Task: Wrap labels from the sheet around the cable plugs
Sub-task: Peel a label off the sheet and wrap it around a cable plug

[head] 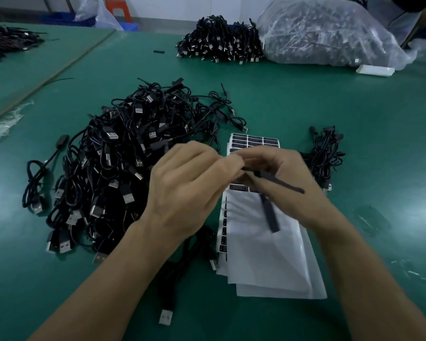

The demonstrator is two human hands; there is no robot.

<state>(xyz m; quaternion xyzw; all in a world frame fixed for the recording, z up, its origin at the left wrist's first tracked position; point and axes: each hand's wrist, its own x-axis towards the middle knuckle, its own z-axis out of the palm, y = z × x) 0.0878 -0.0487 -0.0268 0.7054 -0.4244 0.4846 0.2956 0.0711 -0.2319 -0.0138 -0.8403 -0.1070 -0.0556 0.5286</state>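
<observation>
Two bare forearms and two bare hands of one person, seen from above. The left forearm [113,279] is uncovered from the picture's lower edge to the wrist, and so is the right forearm [369,279]. The left hand [182,190] shows its back, with knuckles and tendon lines plain. The right hand [288,178] is slightly blurred, its fingers hard to tell apart.

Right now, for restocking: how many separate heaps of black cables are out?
4: big pile left of the label sheet, small bundle right of it, stacked heap beside the clear bag, far-left heap. The bag may hide more.
</observation>
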